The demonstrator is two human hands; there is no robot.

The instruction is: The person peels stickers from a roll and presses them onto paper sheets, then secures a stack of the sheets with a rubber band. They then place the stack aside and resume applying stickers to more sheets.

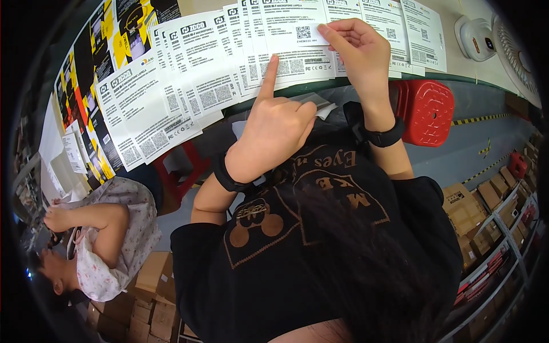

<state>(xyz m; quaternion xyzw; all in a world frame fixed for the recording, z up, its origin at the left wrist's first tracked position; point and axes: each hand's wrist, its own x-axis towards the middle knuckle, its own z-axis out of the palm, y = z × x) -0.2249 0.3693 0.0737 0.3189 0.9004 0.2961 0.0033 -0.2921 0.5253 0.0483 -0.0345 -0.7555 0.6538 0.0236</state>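
My right hand [364,54] pinches the edge of a small white label [309,35] with a square code on it, between thumb and forefinger. The label lies over a printed white sheet [317,56] at the table's edge. My left hand [273,134] holds nothing; its index finger stretches out and its tip touches the same group of sheets, while its other fingers curl in. Overlapping printed sheets [137,103] fan out in a row to the left. More sheets [420,34] lie to the right of my right hand.
Black-and-yellow printed packaging [123,34] covers the table's left end. A white fan [514,46] stands at the far right. Below the table edge is a red plastic stool [429,113]. A co-worker [114,234] sits at left. Cardboard boxes [463,211] fill shelves at right.
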